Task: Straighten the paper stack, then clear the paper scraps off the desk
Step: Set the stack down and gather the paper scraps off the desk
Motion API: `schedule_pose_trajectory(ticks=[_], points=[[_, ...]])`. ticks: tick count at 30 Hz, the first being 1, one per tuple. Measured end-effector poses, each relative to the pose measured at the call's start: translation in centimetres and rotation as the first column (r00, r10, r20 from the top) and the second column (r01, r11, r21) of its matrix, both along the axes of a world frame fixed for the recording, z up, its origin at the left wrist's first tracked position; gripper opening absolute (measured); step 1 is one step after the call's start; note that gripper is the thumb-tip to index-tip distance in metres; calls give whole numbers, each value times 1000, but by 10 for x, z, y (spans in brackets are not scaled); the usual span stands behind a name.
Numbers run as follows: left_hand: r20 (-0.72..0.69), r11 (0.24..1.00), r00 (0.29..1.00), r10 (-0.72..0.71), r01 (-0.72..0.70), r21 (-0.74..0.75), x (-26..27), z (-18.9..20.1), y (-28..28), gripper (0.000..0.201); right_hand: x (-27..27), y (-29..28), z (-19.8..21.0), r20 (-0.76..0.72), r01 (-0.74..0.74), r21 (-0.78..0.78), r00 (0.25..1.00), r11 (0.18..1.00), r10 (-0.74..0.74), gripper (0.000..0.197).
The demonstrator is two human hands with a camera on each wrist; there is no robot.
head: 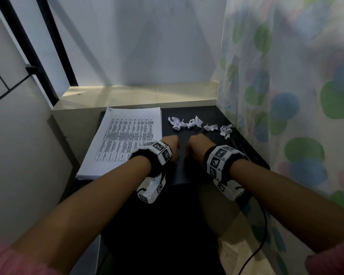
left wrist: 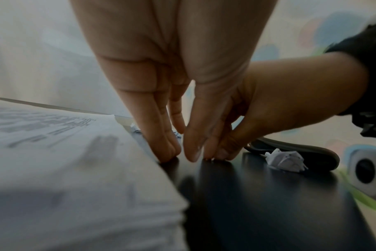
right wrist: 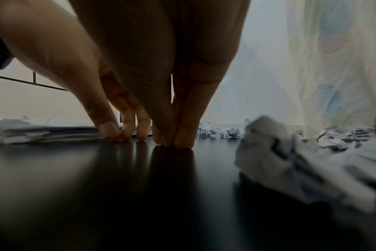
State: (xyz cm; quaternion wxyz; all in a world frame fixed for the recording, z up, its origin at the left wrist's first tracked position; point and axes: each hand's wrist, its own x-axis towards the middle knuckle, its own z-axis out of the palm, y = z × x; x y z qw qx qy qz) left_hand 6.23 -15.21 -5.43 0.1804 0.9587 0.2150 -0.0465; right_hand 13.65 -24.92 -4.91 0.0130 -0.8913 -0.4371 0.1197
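A stack of printed paper (head: 125,139) lies on the left part of the black desk (head: 197,114). Several crumpled paper scraps (head: 187,123) sit in a row at the back right, and one scrap (right wrist: 290,163) lies close beside my right wrist. My left hand (head: 171,143) and right hand (head: 199,143) stand side by side mid-desk, fingers pointing down. In the left wrist view the left hand (left wrist: 178,156) has straight fingers with tips on the desk, right against the stack's edge (left wrist: 118,152). My right hand (right wrist: 174,144) also rests its fingertips on the bare desk. Neither holds anything.
A sheer curtain with green and blue dots (head: 286,96) hangs along the desk's right side. A pale ledge (head: 137,96) and white wall stand behind the desk. A black cable (head: 262,225) runs down off the right front corner.
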Motion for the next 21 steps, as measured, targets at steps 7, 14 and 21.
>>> schedule_pose_trajectory(ticks=[7, 14, 21], points=[[-29, 1000, 1000, -10, 10, -9, -6, -1, 0, 40, 1, -1, 6, -58, -43, -14, 997, 999, 42, 24], [-54, 1000, 998, -9, 8, -27, -1, -1, -8, 32, 1, -7, 2, -109, -16, 11, 994, 1000, 17, 26], [-103, 1000, 995, 15, -15, -4, 7, -1, -13, 33, 32, -38, 11, -294, 188, 312, 951, 931, -94, 22]])
